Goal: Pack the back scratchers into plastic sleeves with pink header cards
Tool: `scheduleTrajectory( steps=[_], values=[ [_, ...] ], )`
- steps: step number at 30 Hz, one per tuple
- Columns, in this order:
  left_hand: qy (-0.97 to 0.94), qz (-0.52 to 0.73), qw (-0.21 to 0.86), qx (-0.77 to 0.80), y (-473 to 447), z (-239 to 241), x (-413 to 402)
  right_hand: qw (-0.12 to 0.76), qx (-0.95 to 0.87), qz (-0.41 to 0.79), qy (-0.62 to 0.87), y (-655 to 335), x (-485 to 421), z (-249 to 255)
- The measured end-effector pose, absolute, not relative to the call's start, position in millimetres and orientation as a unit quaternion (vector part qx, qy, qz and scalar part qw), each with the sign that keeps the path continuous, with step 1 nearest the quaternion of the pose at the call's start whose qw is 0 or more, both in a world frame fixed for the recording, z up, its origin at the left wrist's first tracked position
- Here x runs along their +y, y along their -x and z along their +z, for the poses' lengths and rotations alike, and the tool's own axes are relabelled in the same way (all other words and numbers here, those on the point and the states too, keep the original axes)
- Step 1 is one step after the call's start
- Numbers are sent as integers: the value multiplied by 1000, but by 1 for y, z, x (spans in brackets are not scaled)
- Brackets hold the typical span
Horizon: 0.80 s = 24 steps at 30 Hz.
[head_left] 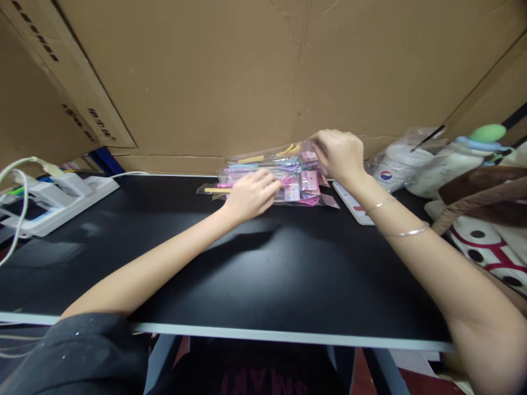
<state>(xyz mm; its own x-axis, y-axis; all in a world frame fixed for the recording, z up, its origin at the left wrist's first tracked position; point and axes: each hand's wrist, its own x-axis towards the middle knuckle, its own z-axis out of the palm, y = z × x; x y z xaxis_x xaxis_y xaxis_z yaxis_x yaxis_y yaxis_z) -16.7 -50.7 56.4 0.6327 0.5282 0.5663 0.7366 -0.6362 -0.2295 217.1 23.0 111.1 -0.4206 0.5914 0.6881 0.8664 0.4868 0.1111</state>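
A pile of clear plastic packets (pixel 288 170) holding pastel-coloured sticks and pink cards lies at the far edge of the black table (pixel 263 274), against a cardboard wall. My left hand (pixel 251 193) rests on the front left of the pile, fingers curled over a packet. My right hand (pixel 340 153) is over the pile's right end, its fingers pinched on the upper edge of a packet. Two thin bangles circle my right wrist.
A white power strip (pixel 61 197) with plugs and cables sits at the left. At the right stand a bagged white tub (pixel 397 167), a white bottle with a green top (pixel 465 153), a white flat device (pixel 356 206) and a patterned bag (pixel 486 241). Cardboard sheets (pixel 263 71) close off the back.
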Motion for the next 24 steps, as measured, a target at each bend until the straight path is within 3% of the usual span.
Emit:
scheduleTrajectory(
  steps=[4,9,16,20,24],
  values=[
    [842,-342,173,-380,23,87,-59,353,-840,-149,384,-198,-29,105],
    [878,-305,40,-366,23,88,-74,374,-868,49,323,-191,-67,88],
    [890,-303,119,-319,27,74,-92,364,-832,294,297,-210,-79,72],
    [869,-324,181,-329,27,73,-105,372,-821,317,297,-212,-97,73],
    [856,-321,166,-369,24,73,-115,366,-834,275,308,-210,-108,71]
  ],
)
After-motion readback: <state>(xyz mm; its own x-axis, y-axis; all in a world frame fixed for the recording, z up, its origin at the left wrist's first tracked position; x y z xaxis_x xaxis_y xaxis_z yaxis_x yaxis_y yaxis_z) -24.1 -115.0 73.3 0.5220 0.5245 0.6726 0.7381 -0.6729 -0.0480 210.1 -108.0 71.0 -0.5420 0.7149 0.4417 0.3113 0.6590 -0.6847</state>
